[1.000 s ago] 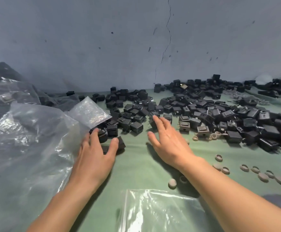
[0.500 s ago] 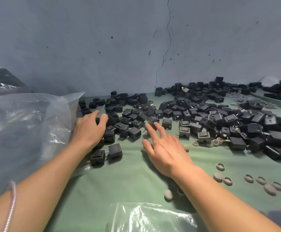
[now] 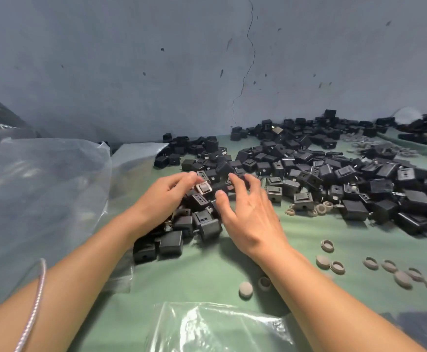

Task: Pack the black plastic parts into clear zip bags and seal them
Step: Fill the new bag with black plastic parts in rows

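Note:
Several black plastic parts [image 3: 329,171] lie heaped across the green cloth from the middle to the far right. A smaller cluster of black parts [image 3: 182,237] sits between my two hands. My left hand [image 3: 166,196] rests on the cluster's left side, fingers bent over the parts. My right hand [image 3: 248,214] lies against its right side with fingers spread and slightly bent. Neither hand plainly grips a part. A clear zip bag [image 3: 215,329] lies flat at the near edge. A large clear plastic bag [image 3: 42,189] billows on the left.
Grey round caps [image 3: 369,262] are scattered on the green cloth [image 3: 194,278] at the near right and beside the pile. A blue-grey cracked wall [image 3: 207,72] closes off the back. A bracelet [image 3: 33,308] is on my left forearm.
Both hands have come together and raked a cluster of black parts toward me. The left hand has moved right, away from the big bag.

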Demonstrator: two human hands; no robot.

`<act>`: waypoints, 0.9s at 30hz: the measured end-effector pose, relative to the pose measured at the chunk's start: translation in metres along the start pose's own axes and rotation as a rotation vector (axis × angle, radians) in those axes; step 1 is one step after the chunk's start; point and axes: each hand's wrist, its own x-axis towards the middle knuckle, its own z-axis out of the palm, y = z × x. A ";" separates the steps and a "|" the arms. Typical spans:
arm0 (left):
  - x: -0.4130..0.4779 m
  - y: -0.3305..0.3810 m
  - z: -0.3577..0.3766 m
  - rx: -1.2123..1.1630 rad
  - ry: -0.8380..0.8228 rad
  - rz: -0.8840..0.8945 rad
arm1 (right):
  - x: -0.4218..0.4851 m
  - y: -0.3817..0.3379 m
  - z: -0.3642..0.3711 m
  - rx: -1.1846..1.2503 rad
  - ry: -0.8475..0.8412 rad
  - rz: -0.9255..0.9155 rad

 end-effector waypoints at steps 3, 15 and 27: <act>0.001 -0.001 0.001 0.160 -0.031 -0.070 | -0.001 -0.001 0.000 0.007 0.046 -0.027; -0.050 0.026 0.026 0.238 -0.072 -0.074 | 0.003 0.000 -0.003 -0.045 -0.034 -0.041; -0.172 0.066 -0.027 0.196 -0.086 -0.026 | -0.065 -0.027 -0.069 -0.074 -0.296 -0.002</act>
